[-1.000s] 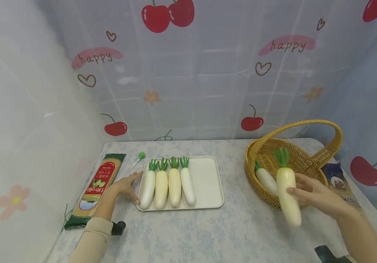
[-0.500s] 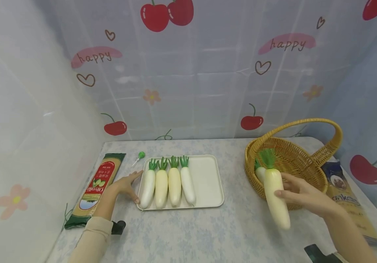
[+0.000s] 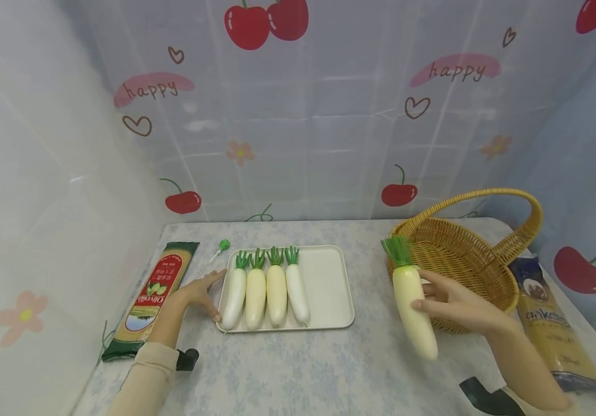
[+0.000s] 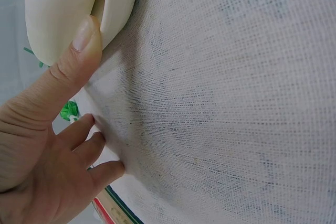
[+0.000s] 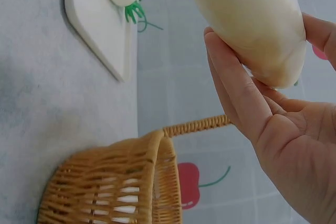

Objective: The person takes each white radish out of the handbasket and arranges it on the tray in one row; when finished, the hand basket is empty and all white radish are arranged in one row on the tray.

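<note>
My right hand (image 3: 456, 303) holds a white radish (image 3: 413, 309) with green leaves, thumb on one side and fingers on the other. The radish is tilted, leaves up, and overlaps the left side of the wicker basket (image 3: 477, 260) in the head view. In the right wrist view the radish (image 5: 252, 19) is raised above the level of the basket rim. My left hand (image 3: 197, 296) rests at the left edge of a cream tray (image 3: 331, 289), fingers spread. Several radishes (image 3: 276, 294) lie side by side on that tray, leaves away from me. Something white (image 5: 126, 199) shows through the basket's weave.
A green and red pasta packet (image 3: 156, 297) lies left of the tray, under my left forearm in view. Behind the tray's left corner is a green lollipop (image 3: 224, 245). A blue and tan bag (image 3: 552, 335) lies right of the basket, whose tall handle (image 3: 529, 214) arches up.
My right hand has carried the radish leftward from over the basket's middle to its left edge. The radish inside the basket is now hidden in the head view. My left hand stays put.
</note>
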`<state>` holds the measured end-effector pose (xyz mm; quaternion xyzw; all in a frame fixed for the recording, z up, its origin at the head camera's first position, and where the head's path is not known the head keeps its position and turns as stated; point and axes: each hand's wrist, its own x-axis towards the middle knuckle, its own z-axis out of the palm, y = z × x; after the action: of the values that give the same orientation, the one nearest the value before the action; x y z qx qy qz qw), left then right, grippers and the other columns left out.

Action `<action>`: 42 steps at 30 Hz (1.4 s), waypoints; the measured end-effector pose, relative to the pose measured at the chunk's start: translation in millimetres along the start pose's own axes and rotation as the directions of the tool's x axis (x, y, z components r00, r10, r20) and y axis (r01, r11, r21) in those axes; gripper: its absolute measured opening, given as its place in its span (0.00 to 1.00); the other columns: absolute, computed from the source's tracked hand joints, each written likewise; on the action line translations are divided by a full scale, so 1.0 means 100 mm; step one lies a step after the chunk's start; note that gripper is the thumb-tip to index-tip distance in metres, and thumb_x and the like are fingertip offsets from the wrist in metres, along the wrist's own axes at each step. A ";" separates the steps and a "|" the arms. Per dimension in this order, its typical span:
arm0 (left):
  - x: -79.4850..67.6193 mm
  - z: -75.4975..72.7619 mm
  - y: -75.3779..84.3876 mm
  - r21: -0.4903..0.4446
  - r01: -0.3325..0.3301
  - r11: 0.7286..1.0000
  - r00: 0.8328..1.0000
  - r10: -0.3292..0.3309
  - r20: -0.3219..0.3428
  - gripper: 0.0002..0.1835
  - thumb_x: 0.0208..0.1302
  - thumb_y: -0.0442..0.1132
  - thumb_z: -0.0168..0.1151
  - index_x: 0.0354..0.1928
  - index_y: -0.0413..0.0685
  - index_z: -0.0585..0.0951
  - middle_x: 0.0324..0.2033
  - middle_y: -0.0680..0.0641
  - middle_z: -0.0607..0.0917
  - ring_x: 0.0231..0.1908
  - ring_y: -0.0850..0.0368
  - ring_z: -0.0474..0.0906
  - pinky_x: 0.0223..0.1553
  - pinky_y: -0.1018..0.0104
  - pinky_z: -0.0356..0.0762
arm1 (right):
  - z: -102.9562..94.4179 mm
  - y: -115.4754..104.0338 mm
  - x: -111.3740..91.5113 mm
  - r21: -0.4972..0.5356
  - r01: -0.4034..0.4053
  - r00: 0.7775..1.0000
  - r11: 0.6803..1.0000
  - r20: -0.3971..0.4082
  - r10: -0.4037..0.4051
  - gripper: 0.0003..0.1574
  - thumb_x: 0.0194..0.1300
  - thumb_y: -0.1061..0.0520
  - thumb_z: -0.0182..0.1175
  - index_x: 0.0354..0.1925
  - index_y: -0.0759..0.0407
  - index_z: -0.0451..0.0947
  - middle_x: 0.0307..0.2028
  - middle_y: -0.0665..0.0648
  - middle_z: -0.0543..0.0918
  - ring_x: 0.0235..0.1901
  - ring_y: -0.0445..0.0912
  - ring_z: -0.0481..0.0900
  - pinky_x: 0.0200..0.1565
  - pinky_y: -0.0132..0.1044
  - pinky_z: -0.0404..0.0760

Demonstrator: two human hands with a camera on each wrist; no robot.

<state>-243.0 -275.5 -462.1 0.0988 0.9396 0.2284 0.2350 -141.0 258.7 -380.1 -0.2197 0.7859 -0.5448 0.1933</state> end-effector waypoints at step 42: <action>0.01 0.00 -0.01 -0.002 0.005 1.000 1.000 -0.004 0.005 0.67 0.28 0.43 0.83 0.73 0.42 0.51 0.69 0.28 0.49 0.67 0.27 0.46 0.63 0.33 0.50 | 0.36 0.13 1.04 0.195 -0.114 0.977 0.974 -0.156 0.145 0.48 0.65 0.50 0.58 0.71 0.70 0.46 0.58 0.72 0.72 0.56 0.55 0.74 0.56 0.46 0.75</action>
<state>-243.7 -276.2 -463.2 0.0970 0.9390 0.2284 0.2381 -209.6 177.0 -411.1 -0.1017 0.7581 -0.6184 0.1805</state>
